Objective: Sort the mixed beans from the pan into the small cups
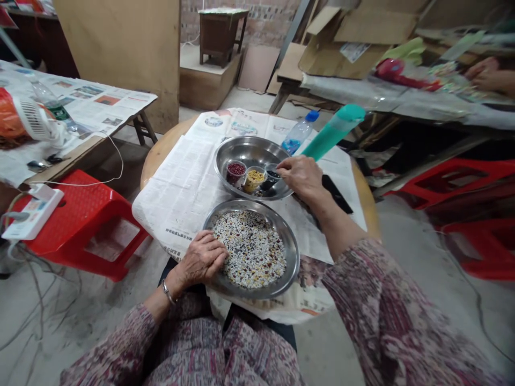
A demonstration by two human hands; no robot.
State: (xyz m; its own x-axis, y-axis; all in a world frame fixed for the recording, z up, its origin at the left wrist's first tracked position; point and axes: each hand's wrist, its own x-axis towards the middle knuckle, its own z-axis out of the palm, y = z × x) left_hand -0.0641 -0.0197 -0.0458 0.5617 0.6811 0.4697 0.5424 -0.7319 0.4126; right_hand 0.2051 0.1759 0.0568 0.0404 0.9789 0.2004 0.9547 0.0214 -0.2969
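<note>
A round metal tray [292, 252] near me holds a mix of white grains [257, 252] with dark, yellow and red beans. My left hand [205, 256] lies over its left edge, fingers curled; what they hold, if anything, is hidden. Just behind stands a second metal tray [250, 143] with three small clear cups: one of red beans [235, 169], one of yellow grains [255, 179], one of black beans [272, 176]. At the black beans' cup, my right hand [301, 174] has its fingertips pinched together. Whatever is between them is too small to see.
Newspaper [177, 182] covers the round table. Behind the far tray are a bottle with a blue cap [300, 133] and a green tube [333, 131]; a black flat object [337, 194] lies right. Red stools [86, 214] flank the table. Another person's hand [488, 75] is at the right-hand table.
</note>
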